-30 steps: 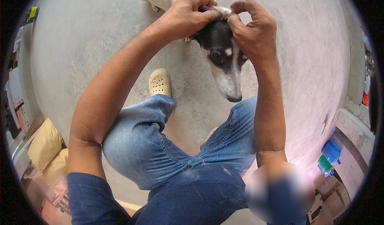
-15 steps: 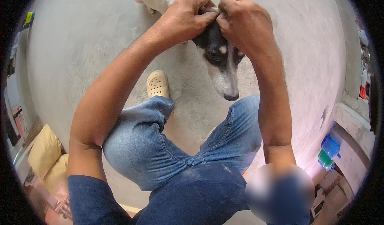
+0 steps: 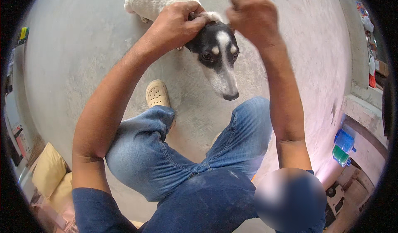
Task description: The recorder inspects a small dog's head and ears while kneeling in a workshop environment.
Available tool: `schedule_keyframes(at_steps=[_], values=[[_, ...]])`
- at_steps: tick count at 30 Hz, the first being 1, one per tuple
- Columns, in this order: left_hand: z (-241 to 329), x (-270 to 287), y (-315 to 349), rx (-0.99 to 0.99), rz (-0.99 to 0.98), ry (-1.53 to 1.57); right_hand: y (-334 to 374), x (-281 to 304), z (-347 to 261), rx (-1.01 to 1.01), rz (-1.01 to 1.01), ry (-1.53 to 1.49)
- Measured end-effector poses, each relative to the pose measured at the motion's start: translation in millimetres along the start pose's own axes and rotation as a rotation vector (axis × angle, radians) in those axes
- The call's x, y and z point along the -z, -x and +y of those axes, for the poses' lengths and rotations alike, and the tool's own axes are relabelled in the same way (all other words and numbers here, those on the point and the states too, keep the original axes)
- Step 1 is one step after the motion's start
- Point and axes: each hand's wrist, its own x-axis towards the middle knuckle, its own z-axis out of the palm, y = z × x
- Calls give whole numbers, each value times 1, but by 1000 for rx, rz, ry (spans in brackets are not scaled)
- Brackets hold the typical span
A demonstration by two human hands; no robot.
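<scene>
A white dog with a black-and-white head (image 3: 215,46) stands in front of me, its muzzle pointing down toward my knees. At the left side of its head, my left hand (image 3: 178,21) is closed, thumb and fingers pinching the dog's ear, which is mostly hidden by them. Up to the right of the head, my right hand (image 3: 255,15) hangs in the air with its fingers curled together, slightly blurred. Whatever it may hold is hidden. The white body (image 3: 161,1) of the dog extends back to the far left.
Below the dog are my knees in blue jeans (image 3: 141,158) and a cream clog (image 3: 157,94) on the grey concrete floor (image 3: 95,59). Yellow cushions (image 3: 49,169) lie at the left. Blue (image 3: 345,140) and green plastic containers (image 3: 340,155) stand at the right by a low ledge (image 3: 362,111).
My right hand has come away from the dog's head, up and to the right. The dog's head has turned and shifted slightly left, with my left hand still at its ear.
</scene>
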Motion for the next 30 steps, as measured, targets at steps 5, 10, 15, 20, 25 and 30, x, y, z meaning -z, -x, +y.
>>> schedule_keyframes(at_steps=[5,10,15,20,25,30], values=[[-10,-7,-7,6,113,-22,51,-6,80,-552,-223,-160],[-12,2,-3,82,95,-56,142,-44,129,-752,-529,-126],[-14,-6,-7,202,26,42,224,-71,145,-784,-621,-182],[-24,-10,-6,168,7,168,257,-101,141,-783,-662,-200],[-35,-10,-3,216,-73,141,277,-118,146,-776,-690,-175],[-50,-8,-2,223,77,300,289,-121,153,-863,-628,-180]])
